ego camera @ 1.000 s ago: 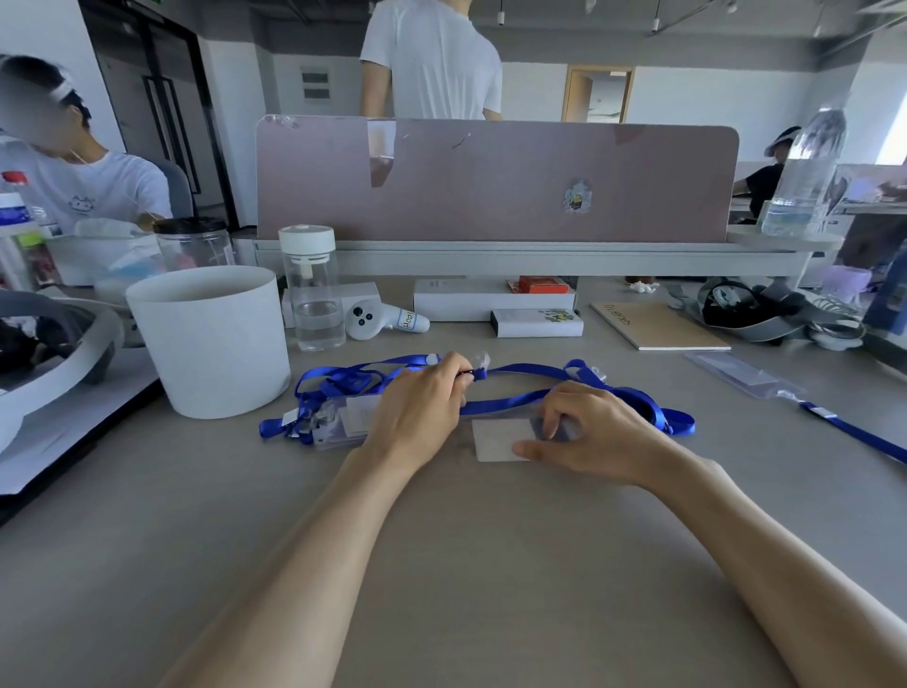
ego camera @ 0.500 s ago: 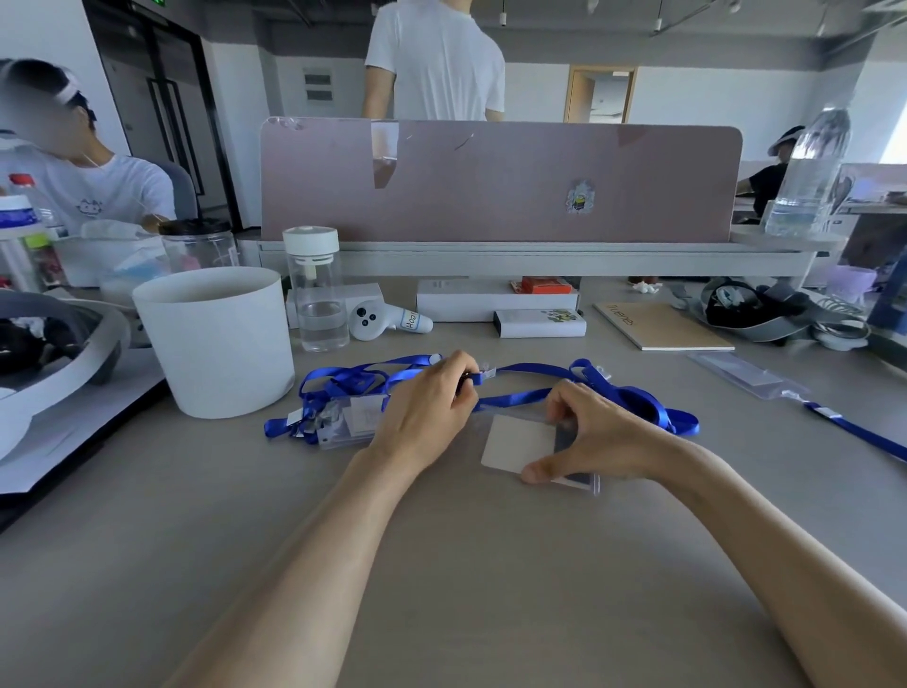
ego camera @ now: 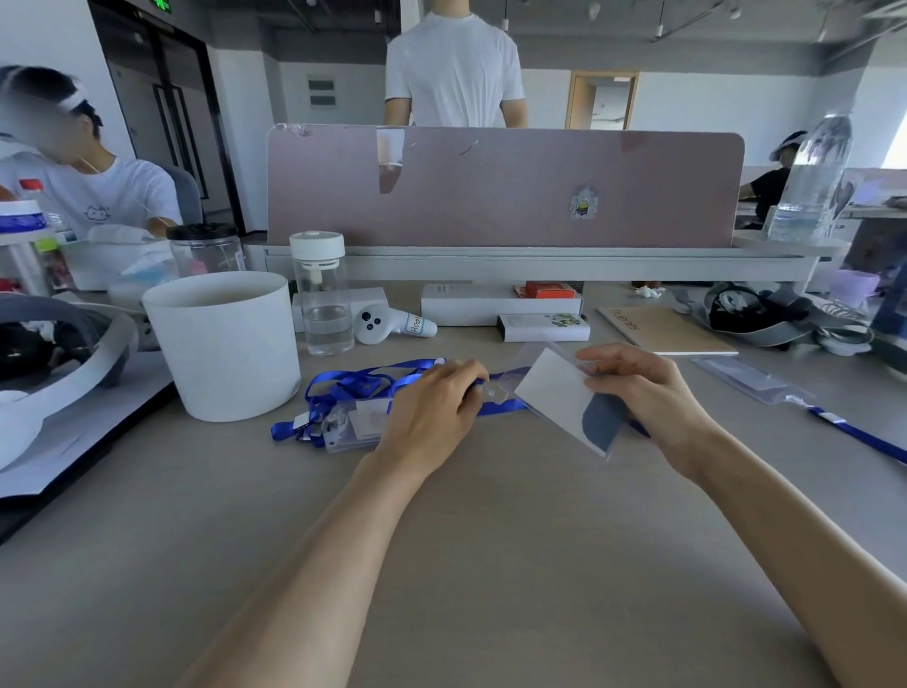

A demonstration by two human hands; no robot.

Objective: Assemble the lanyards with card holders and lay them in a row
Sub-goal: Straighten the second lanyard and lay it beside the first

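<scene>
Card holder (ego camera: 554,393) pinched in right hand (ego camera: 638,388), tilted above grey desk (ego camera: 491,520); left hand (ego camera: 432,407) grips blue lanyard (ego camera: 503,407); pink divider (ego camera: 491,186) behind.

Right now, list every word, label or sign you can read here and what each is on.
"Hool", last letter unsure: label on the white controller.
Brown notebook: slanted word on its cover, too blurred to read.
Orange box and white boxes: print too small.
Green sign at the top edge: cut off, unreadable.
Card holder: card shows no print.
</scene>
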